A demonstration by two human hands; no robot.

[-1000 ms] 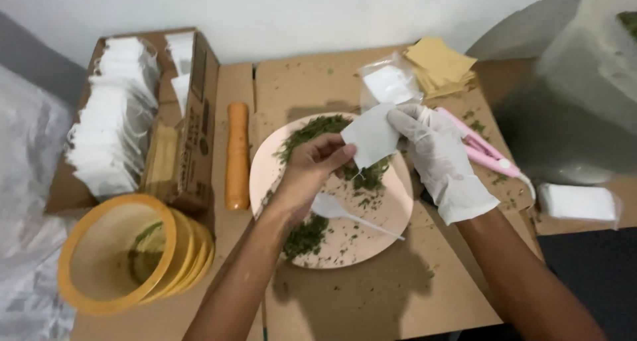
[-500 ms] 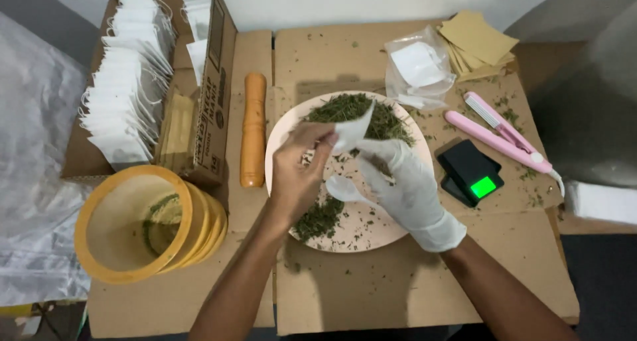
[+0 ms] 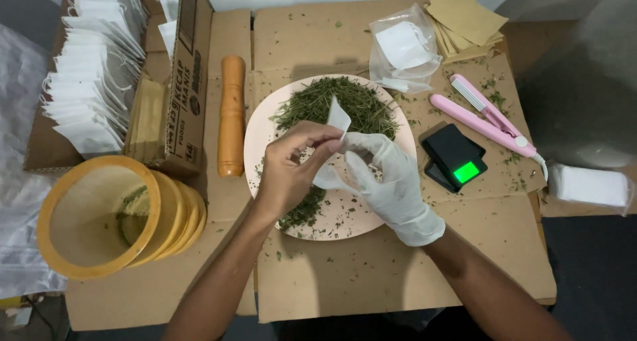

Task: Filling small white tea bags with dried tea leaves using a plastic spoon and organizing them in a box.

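Sachet (image 3: pixel 338 115), a small white filter-paper bag, is held up over the middle of the pink plate (image 3: pixel 262 132), above the heap of dried green herb (image 3: pixel 345 102). The bare left hand (image 3: pixel 292 172) has its grip closed, pinching the sachet's edge; the gloved right hand (image 3: pixel 388 182) closes its grip on the lower part. Whether any herb is inside cannot be told. Judging by the rows of white sachets in the cardboard box (image 3: pixel 189 69) at far left, many look done, while the plate holds plenty of loose herb. A black scale (image 3: pixel 454 158) and a pink sealer (image 3: pixel 484 115) lie right.
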